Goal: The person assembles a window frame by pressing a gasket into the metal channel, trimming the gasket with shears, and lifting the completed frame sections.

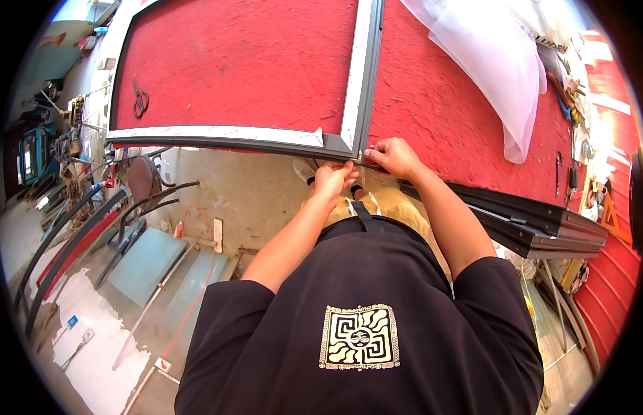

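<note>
A dark metal window frame [367, 76], partly covered with white protective film [218, 134], lies on a red-covered table [238, 62]. At the frame's near right corner the film end is peeled up, baring dark metal. My left hand [331, 180] is just below that corner, its fingers closed together against the near edge. My right hand [396, 159] is beside the same corner on the right, thumb and forefinger pinched. Anything between the fingers of either hand is too small to make out. Dark-handled scissors [141, 102] lie inside the frame.
Sheer white fabric [498, 76] drapes over the table's right part. Dark metal profiles [536, 225] jut out beneath the table edge at right. Glass panes [147, 266], an orange cord [204, 283] and curved dark metal bars [69, 252] crowd the floor at left.
</note>
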